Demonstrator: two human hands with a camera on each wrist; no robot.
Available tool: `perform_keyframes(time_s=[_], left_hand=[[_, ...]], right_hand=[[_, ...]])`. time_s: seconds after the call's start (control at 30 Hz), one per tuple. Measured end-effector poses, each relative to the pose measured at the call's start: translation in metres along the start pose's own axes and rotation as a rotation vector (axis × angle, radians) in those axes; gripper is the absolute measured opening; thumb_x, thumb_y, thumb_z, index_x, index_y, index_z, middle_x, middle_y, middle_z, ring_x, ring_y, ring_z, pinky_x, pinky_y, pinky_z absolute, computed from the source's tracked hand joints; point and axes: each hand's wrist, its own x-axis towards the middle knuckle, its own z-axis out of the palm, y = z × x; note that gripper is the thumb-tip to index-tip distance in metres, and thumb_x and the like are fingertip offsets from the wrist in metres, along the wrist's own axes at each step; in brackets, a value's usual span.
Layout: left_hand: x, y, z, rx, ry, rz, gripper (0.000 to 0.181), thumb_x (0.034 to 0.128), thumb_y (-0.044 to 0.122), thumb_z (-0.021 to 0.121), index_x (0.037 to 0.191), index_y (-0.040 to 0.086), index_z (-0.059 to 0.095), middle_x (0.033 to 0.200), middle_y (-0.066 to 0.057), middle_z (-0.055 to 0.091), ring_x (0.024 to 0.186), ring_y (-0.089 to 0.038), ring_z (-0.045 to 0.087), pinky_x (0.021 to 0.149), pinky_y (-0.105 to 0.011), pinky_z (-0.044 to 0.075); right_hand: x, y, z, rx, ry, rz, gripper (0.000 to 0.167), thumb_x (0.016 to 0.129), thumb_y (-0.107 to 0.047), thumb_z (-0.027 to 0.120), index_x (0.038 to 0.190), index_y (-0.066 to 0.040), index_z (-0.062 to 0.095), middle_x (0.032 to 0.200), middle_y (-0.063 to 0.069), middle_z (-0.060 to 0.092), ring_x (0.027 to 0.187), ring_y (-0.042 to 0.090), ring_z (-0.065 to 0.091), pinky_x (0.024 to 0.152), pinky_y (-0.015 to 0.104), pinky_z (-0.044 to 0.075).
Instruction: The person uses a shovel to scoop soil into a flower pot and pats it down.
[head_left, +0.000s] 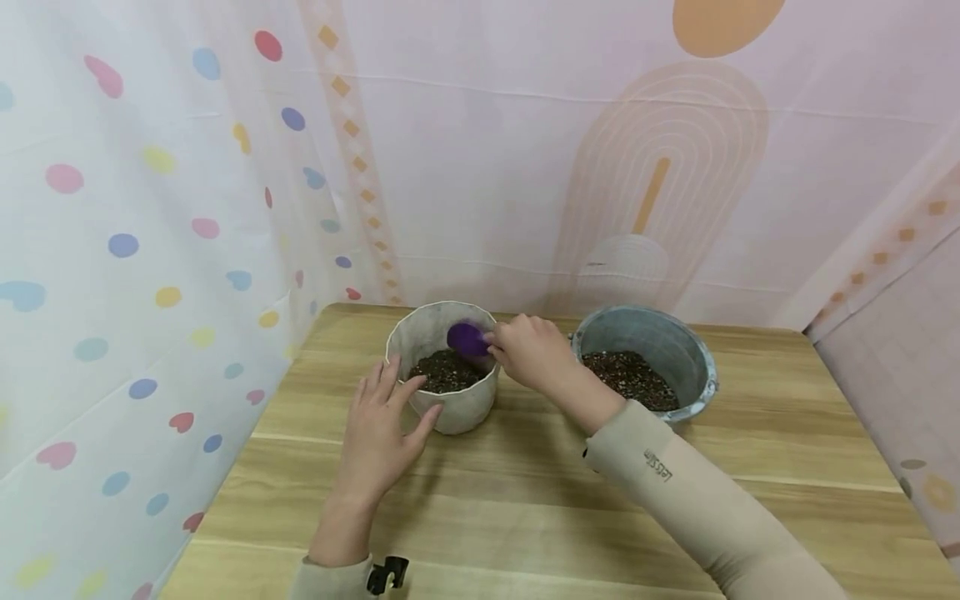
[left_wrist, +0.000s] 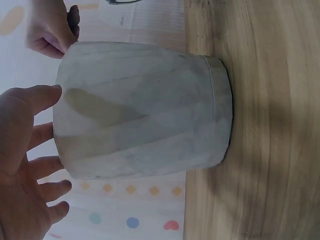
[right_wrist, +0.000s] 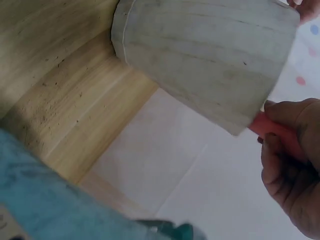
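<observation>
A small garden trowel with a purple blade [head_left: 467, 340] tilts over the inside of a whitish plant pot [head_left: 459, 415]. My right hand [head_left: 534, 352] grips the trowel just beyond the pot's right rim; its red handle [right_wrist: 283, 134] shows between the fingers in the right wrist view. Dark soil [head_left: 447, 375] lies in the lower part of the pot. At the pot's near left side, my left hand [head_left: 377, 435] has its fingers spread and fairly straight, with fingertips at the rim. The pot stands upright.
To the right of the pot stands a blue-grey bucket [head_left: 678, 342] holding more dark soil mix [head_left: 633, 382]. Soil crumbs [right_wrist: 59, 64] are scattered on the wooden table [head_left: 517, 517]. Patterned curtains [head_left: 480, 167] hang behind and beside the table.
</observation>
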Motion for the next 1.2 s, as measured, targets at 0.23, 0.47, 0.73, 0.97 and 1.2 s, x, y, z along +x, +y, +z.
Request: perform_keyframes(time_s=[0.23,0.47,0.73,0.97,1.2], left_hand=[[0.010,0.016,0.012,-0.022,-0.015,0.093,0.047,0.0865,0.029,0.080,0.123,0.002,0.069,0.144,-0.030,0.051,0.136,-0.051,0.043,0.116,-0.064,0.026],[0.018,0.046,0.026,-0.116,-0.081,0.154,0.043,0.0904,0.030,0.077,0.126,0.007,0.068,0.148,-0.023,0.050,0.142,-0.041,0.041,0.121,-0.055,0.023],[0.019,0.083,0.050,-0.225,0.019,0.395,0.038,0.0846,0.021,0.079,0.117,0.006,0.070,0.142,-0.018,0.057,0.135,-0.034,0.051,0.117,-0.049,0.033],[0.026,0.121,0.078,-0.169,-0.256,0.424,0.056,0.0949,0.036,0.070,0.146,0.016,0.056,0.160,-0.013,0.037,0.148,-0.029,0.034,0.118,-0.050,0.032],[0.030,0.133,0.093,-0.181,-0.422,0.434,0.062,0.0981,0.037,0.067,0.154,0.020,0.045,0.167,-0.011,0.023,0.153,-0.029,0.022,0.118,-0.048,0.034]], right_hand=[[-0.032,0.028,-0.033,0.204,0.239,-0.075,0.014,0.092,-0.016,0.075,0.087,-0.004,0.076,0.073,0.006,0.073,0.053,0.014,0.059,0.052,0.034,0.052],[-0.095,0.069,-0.087,0.317,0.265,0.117,0.018,0.094,-0.017,0.074,0.110,-0.011,0.079,0.096,0.002,0.078,0.060,0.009,0.060,0.060,0.030,0.052],[-0.165,0.108,-0.130,0.271,0.220,0.246,0.013,0.093,-0.015,0.075,0.104,-0.012,0.080,0.086,-0.002,0.078,0.067,0.001,0.066,0.055,0.015,0.046],[-0.173,0.118,-0.139,0.310,-0.099,0.273,0.015,0.095,-0.021,0.073,0.103,-0.010,0.080,0.083,-0.007,0.077,0.065,0.004,0.067,0.060,0.023,0.052],[-0.147,0.100,-0.104,0.263,-0.197,0.164,0.013,0.094,-0.015,0.073,0.091,-0.004,0.080,0.065,-0.005,0.069,0.046,0.003,0.052,0.046,0.025,0.045]])
